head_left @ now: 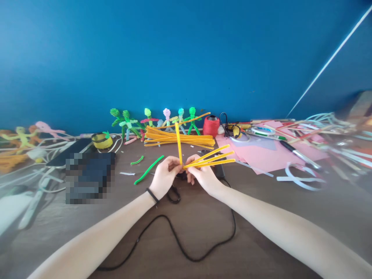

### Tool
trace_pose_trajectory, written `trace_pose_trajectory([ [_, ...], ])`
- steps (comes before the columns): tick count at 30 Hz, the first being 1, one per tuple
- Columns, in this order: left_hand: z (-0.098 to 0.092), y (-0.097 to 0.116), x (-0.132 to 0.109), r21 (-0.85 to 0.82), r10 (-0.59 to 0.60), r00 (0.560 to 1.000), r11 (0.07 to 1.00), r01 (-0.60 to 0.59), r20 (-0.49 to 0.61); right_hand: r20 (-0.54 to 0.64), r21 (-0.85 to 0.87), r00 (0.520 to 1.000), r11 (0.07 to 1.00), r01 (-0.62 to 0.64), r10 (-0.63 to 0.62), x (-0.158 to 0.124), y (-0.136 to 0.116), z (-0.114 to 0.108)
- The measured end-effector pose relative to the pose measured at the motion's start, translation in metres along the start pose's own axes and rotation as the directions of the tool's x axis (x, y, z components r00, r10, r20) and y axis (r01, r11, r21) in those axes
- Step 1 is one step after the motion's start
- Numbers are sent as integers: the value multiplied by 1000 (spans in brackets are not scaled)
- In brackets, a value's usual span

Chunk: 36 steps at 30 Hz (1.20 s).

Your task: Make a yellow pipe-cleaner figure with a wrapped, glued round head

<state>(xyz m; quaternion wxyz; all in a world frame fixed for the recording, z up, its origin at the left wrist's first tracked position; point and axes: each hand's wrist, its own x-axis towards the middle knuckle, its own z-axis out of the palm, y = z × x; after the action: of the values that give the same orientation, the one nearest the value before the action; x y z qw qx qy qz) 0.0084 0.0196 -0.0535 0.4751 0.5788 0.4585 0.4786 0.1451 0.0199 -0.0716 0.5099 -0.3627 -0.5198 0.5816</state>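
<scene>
Between both hands are several yellow pipe cleaners (213, 158), joined or bunched near my fingertips. My left hand (166, 174) is closed in a pinch at the foot of one yellow stem that stands nearly upright. The other stems fan out to the right over my right hand (200, 174), whose thumb and fingers are closed on their inner ends. How the ends meet is hidden by my fingers. Behind the hands lies a bundle of orange-yellow pipe cleaners (180, 137). To the left of my left hand are a long green pipe cleaner piece (148, 169) and a shorter green piece (137, 160).
Small pipe-cleaner figures (192, 121) stand along the blue wall beside a red spool (211, 126). Pink paper (247, 153), a marker (296, 152) and loose strips lie right. A dark pixelated object (91, 176) lies left. A black cord (174, 236) loops across the table in front.
</scene>
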Motion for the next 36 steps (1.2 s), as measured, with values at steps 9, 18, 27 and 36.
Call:
trace_pose_trajectory([
  [9,1,1,-1,-48,-15,1000,999,15,0,1,63,999,997,-40,40,0,-2,-1],
  [18,-2,0,2,29,24,997,999,-26,69,-15,55,1000,999,-1,2,1,3,-1],
  [27,-2,0,0,75,25,993,997,-33,112,-49,64,999,998,25,-22,2,4,0],
  [36,0,5,-2,65,18,994,998,-25,103,-90,39,995,999,35,-32,3,3,0],
])
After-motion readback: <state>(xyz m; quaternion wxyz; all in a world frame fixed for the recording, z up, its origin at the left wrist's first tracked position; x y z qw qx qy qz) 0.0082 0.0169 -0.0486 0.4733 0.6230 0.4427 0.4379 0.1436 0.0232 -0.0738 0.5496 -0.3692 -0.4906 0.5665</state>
